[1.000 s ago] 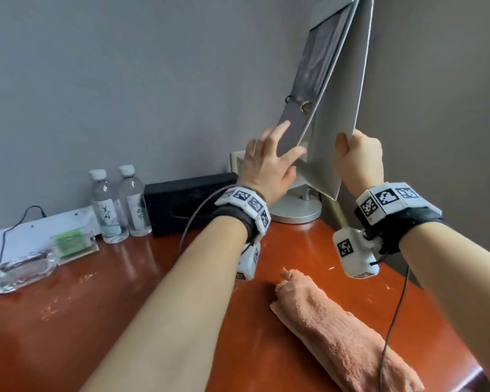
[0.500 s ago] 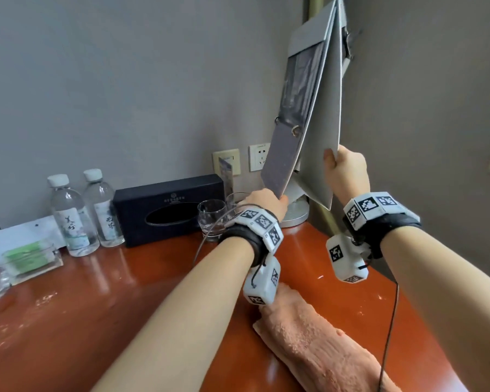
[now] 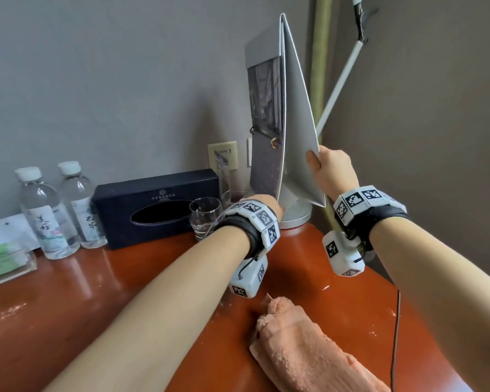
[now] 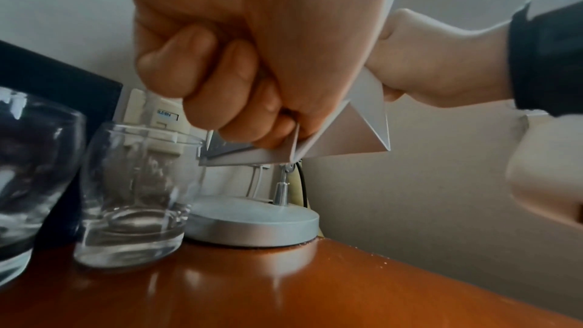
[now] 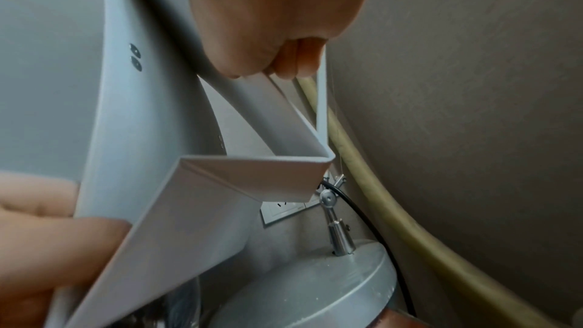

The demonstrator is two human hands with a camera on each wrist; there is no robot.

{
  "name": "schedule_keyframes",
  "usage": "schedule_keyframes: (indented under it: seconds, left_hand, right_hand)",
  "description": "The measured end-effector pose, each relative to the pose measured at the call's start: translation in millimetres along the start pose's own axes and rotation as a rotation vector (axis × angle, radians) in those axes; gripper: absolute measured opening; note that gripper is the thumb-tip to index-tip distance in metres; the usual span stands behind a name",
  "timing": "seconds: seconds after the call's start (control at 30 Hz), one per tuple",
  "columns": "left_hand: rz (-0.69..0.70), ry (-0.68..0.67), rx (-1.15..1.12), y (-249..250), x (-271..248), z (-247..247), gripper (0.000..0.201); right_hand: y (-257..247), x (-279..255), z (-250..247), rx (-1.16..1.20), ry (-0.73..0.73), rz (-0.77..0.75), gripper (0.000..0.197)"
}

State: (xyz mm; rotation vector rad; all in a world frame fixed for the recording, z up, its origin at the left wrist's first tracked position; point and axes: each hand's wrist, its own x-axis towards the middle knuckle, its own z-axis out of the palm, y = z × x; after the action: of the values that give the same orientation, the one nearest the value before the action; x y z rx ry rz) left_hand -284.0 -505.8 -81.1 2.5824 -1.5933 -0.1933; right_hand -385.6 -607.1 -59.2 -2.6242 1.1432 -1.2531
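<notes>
The grey card ring-binder folder (image 3: 297, 123) stands upright above the red-brown bench's (image 3: 68, 306) far right corner, its left cover's bottom gripped by the curled left hand (image 4: 252, 59) and its right cover's near edge pinched by the right hand (image 3: 334, 171).

On the table (image 3: 68, 306), two water bottles (image 3: 44, 213) stand just left of the tissue box (image 3: 156, 206), two glasses (image 3: 204, 216) just right of it, the lamp base (image 3: 296, 215) farther right, the folder (image 3: 297, 123) up high to its right, and the towel (image 3: 309, 349) in front, to its right.
</notes>
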Motion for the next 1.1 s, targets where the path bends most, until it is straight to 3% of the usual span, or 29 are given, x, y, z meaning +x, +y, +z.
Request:
schedule_keyframes:
  seconds: [0.23, 0.4, 0.53, 0.63, 0.77, 0.87, 1.1]
  left_hand:
    - [-0.016, -0.051, 0.202, -11, 20, 0, 0.028]
    - [-0.073, -0.010, 0.169, -12, 30, 12, 0.016]
    - [-0.119, 0.013, 0.155, -12, 38, 11, 0.029]
    - [-0.147, -0.061, 0.161, -6, 44, 7, 0.028]
    - [-0.058, -0.167, 0.227, -4, 46, 10, 0.015]
    - [0.026, -0.278, 0.404, 0, 42, 13, 0.009]
    - [0.043, -0.205, 0.391, 1, 47, 17, 0.012]
  right_hand:
    - [-5, 11, 26, 0.053, -0.074, 0.054, 0.038]
    - [1, 11, 43, 0.101, -0.118, 0.094, 0.036]
    - [11, 11, 49, 0.113, -0.155, 0.195, 0.036]
    - [14, 10, 49, 0.154, -0.204, 0.286, 0.028]
    - [16, 7, 47, 0.182, -0.294, 0.352, 0.027]
    - [16, 1, 42, 0.205, -0.358, 0.359, 0.018]
    - [16, -10, 33, 0.287, -0.378, 0.441, 0.005]
